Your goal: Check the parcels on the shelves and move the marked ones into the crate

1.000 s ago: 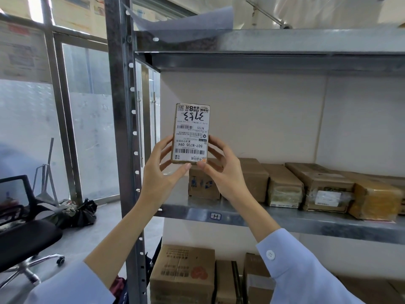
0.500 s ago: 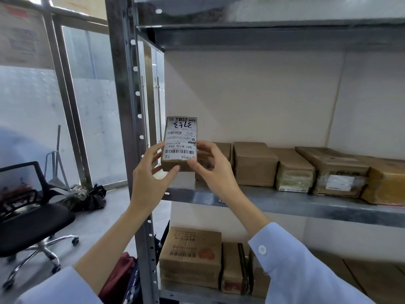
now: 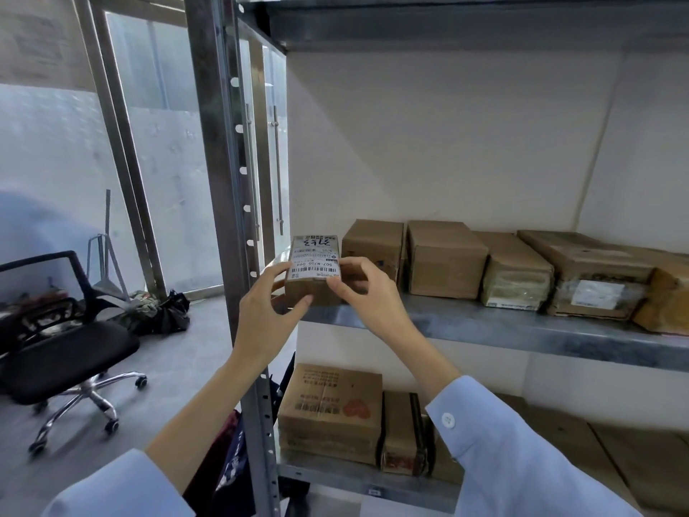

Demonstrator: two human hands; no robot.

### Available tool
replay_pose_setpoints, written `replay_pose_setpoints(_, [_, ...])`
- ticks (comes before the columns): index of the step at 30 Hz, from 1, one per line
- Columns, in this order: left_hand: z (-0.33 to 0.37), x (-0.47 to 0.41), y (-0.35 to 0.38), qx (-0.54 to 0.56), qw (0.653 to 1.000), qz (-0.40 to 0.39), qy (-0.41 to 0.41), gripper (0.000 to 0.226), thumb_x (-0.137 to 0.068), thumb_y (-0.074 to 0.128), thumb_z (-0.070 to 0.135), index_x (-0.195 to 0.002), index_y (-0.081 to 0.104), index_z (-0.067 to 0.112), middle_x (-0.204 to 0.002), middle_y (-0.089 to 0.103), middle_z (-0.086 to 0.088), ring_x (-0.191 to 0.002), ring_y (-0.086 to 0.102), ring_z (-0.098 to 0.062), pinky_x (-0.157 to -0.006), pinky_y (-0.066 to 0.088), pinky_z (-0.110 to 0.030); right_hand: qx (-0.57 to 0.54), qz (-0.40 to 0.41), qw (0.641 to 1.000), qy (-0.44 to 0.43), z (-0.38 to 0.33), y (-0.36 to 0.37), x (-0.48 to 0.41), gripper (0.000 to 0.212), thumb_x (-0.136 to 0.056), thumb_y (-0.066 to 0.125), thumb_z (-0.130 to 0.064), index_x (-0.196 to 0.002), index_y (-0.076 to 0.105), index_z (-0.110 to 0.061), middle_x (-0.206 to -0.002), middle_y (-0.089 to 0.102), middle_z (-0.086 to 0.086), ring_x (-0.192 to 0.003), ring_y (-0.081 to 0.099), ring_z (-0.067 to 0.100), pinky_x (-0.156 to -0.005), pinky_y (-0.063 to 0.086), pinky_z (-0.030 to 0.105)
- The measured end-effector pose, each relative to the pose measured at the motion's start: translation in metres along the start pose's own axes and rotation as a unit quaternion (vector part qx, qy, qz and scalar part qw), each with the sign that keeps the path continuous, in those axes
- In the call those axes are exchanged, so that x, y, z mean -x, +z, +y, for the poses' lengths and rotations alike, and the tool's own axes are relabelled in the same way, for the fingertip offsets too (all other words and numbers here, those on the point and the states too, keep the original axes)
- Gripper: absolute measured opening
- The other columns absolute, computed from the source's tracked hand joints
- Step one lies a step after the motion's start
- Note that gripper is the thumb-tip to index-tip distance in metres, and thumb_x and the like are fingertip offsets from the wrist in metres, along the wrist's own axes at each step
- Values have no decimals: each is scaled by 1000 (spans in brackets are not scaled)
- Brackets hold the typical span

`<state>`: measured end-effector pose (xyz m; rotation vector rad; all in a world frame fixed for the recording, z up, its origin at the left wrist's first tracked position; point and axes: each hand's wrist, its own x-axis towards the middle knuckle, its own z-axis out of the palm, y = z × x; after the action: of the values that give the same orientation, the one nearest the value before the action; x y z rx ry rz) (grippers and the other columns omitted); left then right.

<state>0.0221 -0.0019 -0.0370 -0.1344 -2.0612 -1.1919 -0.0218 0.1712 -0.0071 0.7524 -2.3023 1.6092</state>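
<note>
A small cardboard parcel (image 3: 314, 268) with a white shipping label and handwritten digits on top lies at the left end of the middle metal shelf (image 3: 484, 328). My left hand (image 3: 270, 311) holds its left and front side. Its right front corner is pinched by my right hand (image 3: 367, 292). To its right stands a row of several brown parcels (image 3: 445, 259) on the same shelf. No crate is in view.
The steel upright (image 3: 223, 181) of the rack stands just left of my hands. Below, a lower shelf holds a printed carton (image 3: 330, 412) and a strapped box (image 3: 404, 430). A black office chair (image 3: 63, 352) and a dark bag (image 3: 160, 311) are on the floor at left.
Both hands have lowered the labelled parcel from in front of my face, tipping it from upright to flat, down to the left end of the shelf.
</note>
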Motion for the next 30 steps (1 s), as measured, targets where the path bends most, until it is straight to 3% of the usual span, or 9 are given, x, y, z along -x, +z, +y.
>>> replay_pose_setpoints(2, [1,-3,-1,-11,1000,-4,-6,56,-81,77,16,-132,53,14,-129,62,-5,-113,62,-18,-85,55,-17,21,1,1000,-10,1,0,-2,35,-92,67,-27,-125,59,-18,-124,64,-4,-112,60,10,-95,53,26])
replay_pose_setpoints(3, [2,-5,-1,-22,1000,-5,-11,56,-82,77,17,-133,54,14,-130,62,-5,-114,61,-18,-87,55,-19,37,4,999,-21,2,0,-2,35,-92,68,-23,-124,59,-17,-124,63,-3,-112,60,10,-96,52,28])
replay_pose_setpoints(6, [4,-8,-5,-65,998,1,1,56,-82,77,21,-132,55,15,-131,60,-4,-117,58,-21,-95,54,-40,102,23,991,-78,4,2,-1,37,-87,73,-17,-122,60,-16,-124,60,-1,-113,57,11,-99,49,27])
replay_pose_setpoints(11, [15,-7,-12,-196,975,-7,103,55,-85,72,24,-135,51,16,-135,57,-2,-120,54,-20,-95,47,-34,189,37,970,-148,3,6,2,38,-85,74,-19,-121,61,-16,-127,56,-3,-115,53,11,-94,49,25])
replay_pose_setpoints(16, [15,-8,-17,-339,927,-23,159,49,-82,73,26,-126,60,11,-131,61,-6,-120,56,-27,-97,46,-44,276,59,943,-176,-1,12,0,37,-86,74,-25,-120,62,-16,-122,60,0,-112,54,18,-90,46,31])
replay_pose_setpoints(19, [10,-6,-16,-352,921,-32,165,47,-79,74,23,-123,61,11,-126,62,-6,-114,59,-29,-94,48,-42,282,71,941,-176,0,15,-4,36,-85,75,-25,-117,63,-15,-119,62,1,-109,55,20,-88,50,33])
replay_pose_setpoints(30, [12,-10,-17,-327,936,-41,126,50,-83,72,22,-129,57,11,-135,57,-7,-123,54,-29,-100,45,-44,324,73,933,-138,-1,30,-24,35,-86,71,-27,-119,61,-18,-119,58,0,-109,52,19,-82,51,35])
